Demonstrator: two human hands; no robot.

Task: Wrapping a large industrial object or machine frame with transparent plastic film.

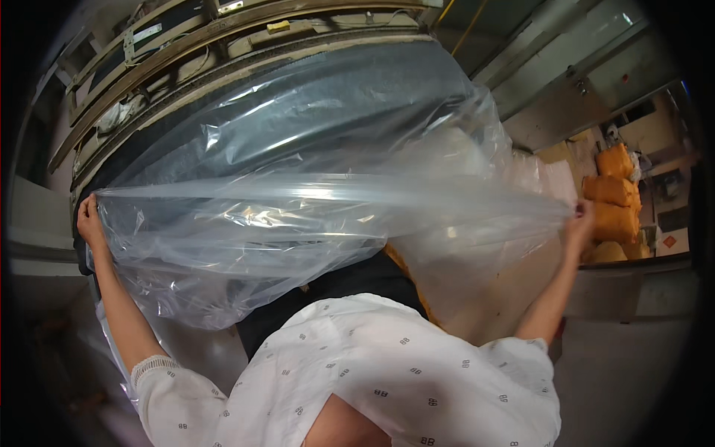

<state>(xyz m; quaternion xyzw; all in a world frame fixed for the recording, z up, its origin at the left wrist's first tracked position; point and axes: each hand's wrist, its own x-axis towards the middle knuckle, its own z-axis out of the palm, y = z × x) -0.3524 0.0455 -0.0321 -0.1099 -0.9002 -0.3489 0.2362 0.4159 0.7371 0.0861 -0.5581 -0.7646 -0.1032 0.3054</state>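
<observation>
A large sheet of clear plastic film (pixel 313 212) is stretched crosswise in front of me, pulled into a taut fold between my hands. My left hand (pixel 90 222) pinches its edge at the far left. At the right, my right hand (pixel 579 223) is closed on the opposite end, slightly blurred. Loose film hangs in creases below the fold, down toward my waist. Beyond and under the film lies a dark surface (pixel 119 158), seen partly through the plastic. Whether the film is a flat sheet or a bag, I cannot tell.
Long rails of a wooden frame (pixel 149 67) run along the far left edge, with a small yellow piece (pixel 278 27) on them. Orange bundles (pixel 614 197) are stacked at the right. A grey panel (pixel 547 104) stands at the far right.
</observation>
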